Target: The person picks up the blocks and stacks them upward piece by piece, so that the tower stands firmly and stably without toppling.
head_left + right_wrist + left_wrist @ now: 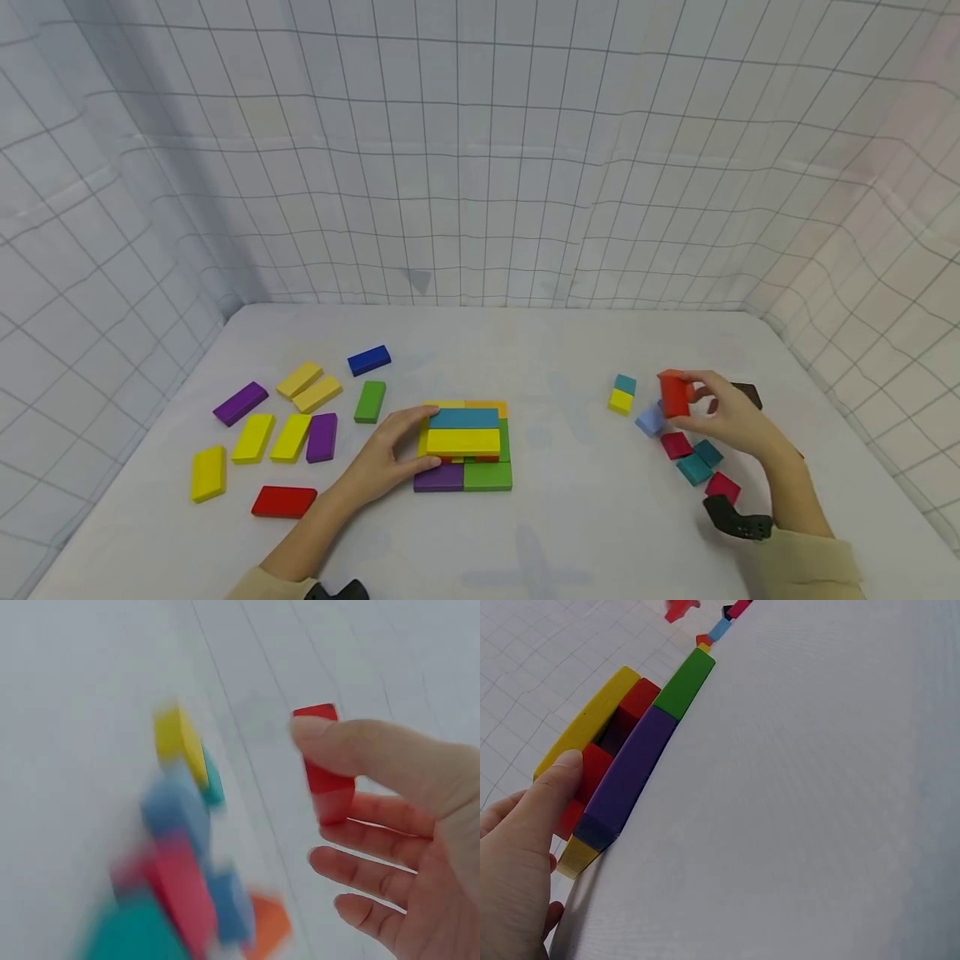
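A white table [540, 533] fills the foreground. White sheets with a thin dark grid [480, 167] hang behind and beside it. The light is soft and even.

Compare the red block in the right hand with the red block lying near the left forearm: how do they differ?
The red block in the right hand is short and stubby, while the red block on the table is a long, flat plank. The first is pinched by the right hand above the table; the second lies flat, untouched, apart from the left hand. Both are plain red.
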Available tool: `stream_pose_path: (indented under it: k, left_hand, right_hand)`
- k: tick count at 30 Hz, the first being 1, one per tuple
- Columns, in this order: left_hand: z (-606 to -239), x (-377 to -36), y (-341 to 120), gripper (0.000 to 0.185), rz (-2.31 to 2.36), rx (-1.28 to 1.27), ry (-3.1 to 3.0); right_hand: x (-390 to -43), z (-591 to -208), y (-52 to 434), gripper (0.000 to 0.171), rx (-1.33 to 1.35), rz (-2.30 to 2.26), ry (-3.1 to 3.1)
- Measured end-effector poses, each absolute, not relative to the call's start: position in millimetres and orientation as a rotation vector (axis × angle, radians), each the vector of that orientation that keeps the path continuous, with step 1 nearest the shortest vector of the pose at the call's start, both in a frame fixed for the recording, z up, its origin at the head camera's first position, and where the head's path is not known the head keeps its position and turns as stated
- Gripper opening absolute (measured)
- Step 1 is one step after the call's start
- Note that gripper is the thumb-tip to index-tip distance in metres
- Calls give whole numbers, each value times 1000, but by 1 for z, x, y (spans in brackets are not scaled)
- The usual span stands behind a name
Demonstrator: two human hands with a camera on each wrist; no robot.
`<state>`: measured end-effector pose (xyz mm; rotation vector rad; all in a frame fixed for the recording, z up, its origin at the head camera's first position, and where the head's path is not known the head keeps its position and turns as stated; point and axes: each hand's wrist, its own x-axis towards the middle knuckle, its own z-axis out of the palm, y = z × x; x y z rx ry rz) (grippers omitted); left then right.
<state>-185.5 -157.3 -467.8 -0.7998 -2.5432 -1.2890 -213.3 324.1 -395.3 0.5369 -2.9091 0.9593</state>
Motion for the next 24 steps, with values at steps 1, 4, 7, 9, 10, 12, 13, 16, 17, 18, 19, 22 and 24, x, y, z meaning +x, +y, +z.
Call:
stream_pose_path:
  k: [1, 4, 7, 9, 10, 12, 13, 16, 17, 18, 19, 22, 24]
  left_hand:
    - [-468, -185, -158, 61, -1291, -795, -2546]
    - [-468, -186, -158, 61, -1303, -774, -2564]
    - [-468, -186, -159, 61, -1311, -763, -2577]
    - [-469, -187, -159, 61, -1314, -761, -2578]
    - [-469, -187, -159, 61, -1313, -763, -2577]
    - [-468, -187, -160, 61, -1319, -769, -2571]
    - [-468, -187, -160, 61, -1320, -772, -2569]
    - [-468, -187, -160, 61, -1325, -776, -2568]
    - [-468, -187, -160, 61, -1328, -781, -2566]
    - [-468, -187, -160, 61, -1331, -786, -2565]
    - [-468, -187, -160, 61, -1333, -790, -2563]
    - [-468, -187, -160, 61, -1330, -806, -2557]
    - [-468, -186, -160, 61, -1325, -805, -2557]
  right_hand:
    - [-215, -393, 310, 63, 589, 974, -2884]
    - [-218, -387, 263, 60, 720, 1027, -2828]
    - [-217, -386, 214, 59, 820, 1060, -2812]
    - [-215, -388, 183, 59, 887, 1076, -2809]
    - [-215, -390, 168, 59, 926, 1096, -2808]
    - [-213, -392, 140, 59, 993, 1114, -2800]
    - [-212, -393, 128, 58, 1023, 1120, -2795]
    - [-211, -397, 98, 58, 1084, 1073, -2783]
    - [-210, -398, 90, 58, 1098, 1036, -2781]
    - [-210, -399, 83, 57, 1102, 992, -2785]
    - [-210, -400, 78, 57, 1102, 948, -2785]
    - [-209, -402, 68, 57, 1090, 838, -2789]
    - [-208, -404, 64, 58, 1082, 809, -2786]
